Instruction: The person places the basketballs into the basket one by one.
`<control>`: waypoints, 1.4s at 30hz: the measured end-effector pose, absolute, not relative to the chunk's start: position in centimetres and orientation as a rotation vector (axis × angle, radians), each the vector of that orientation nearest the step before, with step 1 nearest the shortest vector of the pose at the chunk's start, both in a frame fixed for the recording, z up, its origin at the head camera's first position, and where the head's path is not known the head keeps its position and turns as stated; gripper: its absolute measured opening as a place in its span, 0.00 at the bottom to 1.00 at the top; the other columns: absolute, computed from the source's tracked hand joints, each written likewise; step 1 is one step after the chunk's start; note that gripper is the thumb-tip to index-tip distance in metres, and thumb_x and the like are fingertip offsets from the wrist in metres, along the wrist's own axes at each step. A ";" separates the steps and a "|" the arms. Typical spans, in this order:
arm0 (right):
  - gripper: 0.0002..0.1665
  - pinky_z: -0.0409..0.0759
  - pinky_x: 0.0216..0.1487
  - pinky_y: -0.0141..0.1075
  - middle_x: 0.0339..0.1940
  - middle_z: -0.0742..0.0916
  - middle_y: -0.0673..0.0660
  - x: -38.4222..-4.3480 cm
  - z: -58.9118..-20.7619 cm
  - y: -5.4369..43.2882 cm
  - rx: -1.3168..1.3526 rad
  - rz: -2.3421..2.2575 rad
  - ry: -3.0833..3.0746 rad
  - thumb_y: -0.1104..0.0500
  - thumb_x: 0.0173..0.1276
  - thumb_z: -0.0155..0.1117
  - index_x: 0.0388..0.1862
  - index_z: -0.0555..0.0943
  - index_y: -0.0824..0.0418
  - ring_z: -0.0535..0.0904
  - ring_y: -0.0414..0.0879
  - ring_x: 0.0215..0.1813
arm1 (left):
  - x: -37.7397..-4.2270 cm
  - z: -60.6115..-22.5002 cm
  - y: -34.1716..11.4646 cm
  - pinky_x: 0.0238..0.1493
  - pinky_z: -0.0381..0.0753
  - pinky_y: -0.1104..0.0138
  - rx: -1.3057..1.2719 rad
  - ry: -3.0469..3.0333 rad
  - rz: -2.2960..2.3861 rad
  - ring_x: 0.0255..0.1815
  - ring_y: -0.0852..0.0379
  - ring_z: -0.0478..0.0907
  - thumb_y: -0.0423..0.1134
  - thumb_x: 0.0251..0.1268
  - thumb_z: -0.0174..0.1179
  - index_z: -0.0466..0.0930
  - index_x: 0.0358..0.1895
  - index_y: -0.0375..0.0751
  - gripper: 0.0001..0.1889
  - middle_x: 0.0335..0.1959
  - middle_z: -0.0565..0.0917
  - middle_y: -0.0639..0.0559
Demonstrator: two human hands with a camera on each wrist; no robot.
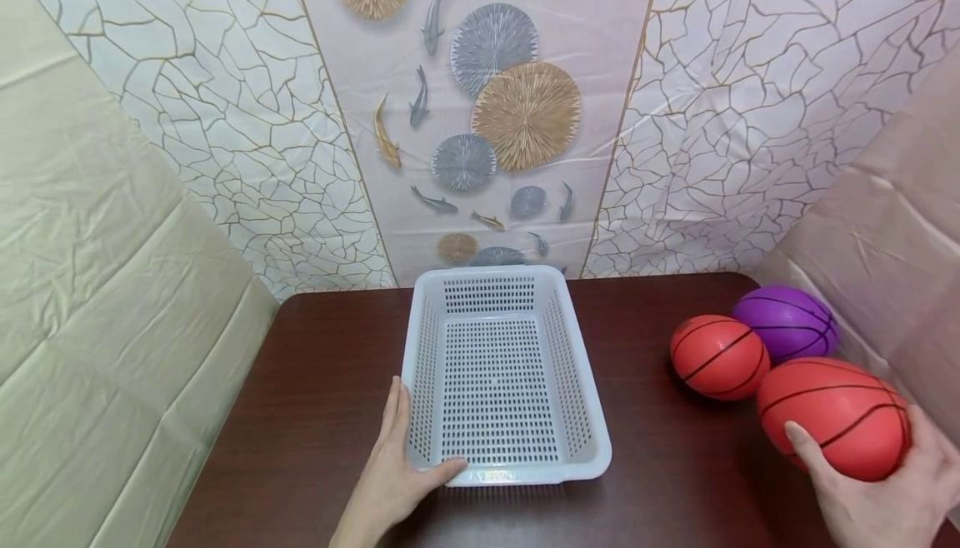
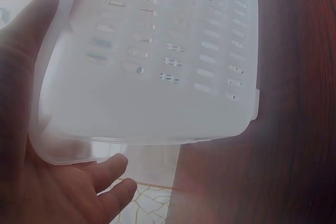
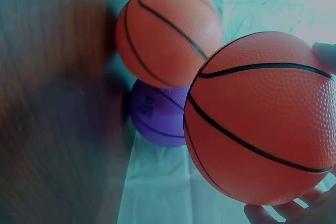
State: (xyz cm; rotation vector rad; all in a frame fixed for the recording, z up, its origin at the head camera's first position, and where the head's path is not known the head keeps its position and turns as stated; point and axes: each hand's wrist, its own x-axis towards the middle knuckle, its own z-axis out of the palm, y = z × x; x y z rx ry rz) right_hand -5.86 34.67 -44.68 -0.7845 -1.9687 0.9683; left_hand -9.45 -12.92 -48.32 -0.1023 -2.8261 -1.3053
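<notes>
A white perforated plastic basket (image 1: pixel 495 475) stands on the dark wooden table with nothing inside. My left hand (image 1: pixel 397 465) holds its near left corner, thumb at the front rim and fingers along the left side. In the left wrist view that hand (image 2: pixel 58 182) lies around the basket's wall (image 2: pixel 157 106). At the right, my right hand (image 1: pixel 892 481) grips a red toy basketball (image 1: pixel 832 415), raised off the table. The right wrist view shows this ball (image 3: pixel 262 119) large, with fingertips (image 3: pixel 257 214) at its lower edge.
A second red basketball (image 1: pixel 718 356) and a purple basketball (image 1: pixel 787 323) rest at the table's right side, just beyond the held ball. A patterned cloth wall (image 1: pixel 480 115) rises behind the table (image 1: pixel 322 415). Plain cloth sheets flank both sides.
</notes>
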 end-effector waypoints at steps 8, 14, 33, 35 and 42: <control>0.59 0.55 0.66 0.32 0.68 0.67 0.41 -5.9 -43.8 33.1 -0.703 0.936 -2.010 0.57 0.36 0.85 0.71 0.68 0.38 0.53 0.31 0.67 | -9.4 -48.2 -12.9 0.68 0.60 0.45 -0.098 -2.821 -1.304 0.76 0.46 0.46 0.75 0.38 0.67 0.35 0.79 0.46 0.69 0.79 0.32 0.61; 0.61 0.56 0.63 0.28 0.66 0.66 0.35 -5.8 -43.5 32.0 -0.631 0.915 -2.015 0.58 0.36 0.84 0.72 0.67 0.41 0.56 0.32 0.66 | -9.4 -48.2 -12.9 0.68 0.60 0.45 -0.099 -2.817 -1.318 0.76 0.45 0.46 0.74 0.38 0.67 0.35 0.79 0.46 0.70 0.79 0.32 0.61; 0.65 0.57 0.58 0.22 0.68 0.65 0.35 -6.3 -41.9 28.3 -0.314 0.986 -2.056 0.66 0.28 0.85 0.72 0.68 0.49 0.58 0.35 0.66 | -9.4 -48.2 -12.9 0.67 0.60 0.44 -0.084 -2.831 -1.306 0.76 0.43 0.46 0.75 0.38 0.66 0.35 0.79 0.44 0.70 0.79 0.33 0.58; 0.66 0.57 0.57 0.22 0.69 0.66 0.37 -6.4 -42.0 27.9 -0.286 0.983 -2.072 0.66 0.27 0.85 0.72 0.68 0.50 0.58 0.36 0.67 | -9.4 -48.3 -12.9 0.67 0.60 0.44 -0.081 -2.833 -1.307 0.76 0.43 0.46 0.75 0.38 0.66 0.35 0.79 0.44 0.70 0.79 0.33 0.57; 0.67 0.59 0.58 0.22 0.70 0.68 0.46 -6.7 -41.6 26.3 -0.160 0.993 -2.094 0.67 0.26 0.85 0.73 0.67 0.52 0.58 0.39 0.68 | -9.3 -48.3 -12.9 0.67 0.60 0.44 -0.071 -2.835 -1.307 0.76 0.42 0.46 0.75 0.38 0.67 0.35 0.79 0.45 0.70 0.79 0.33 0.57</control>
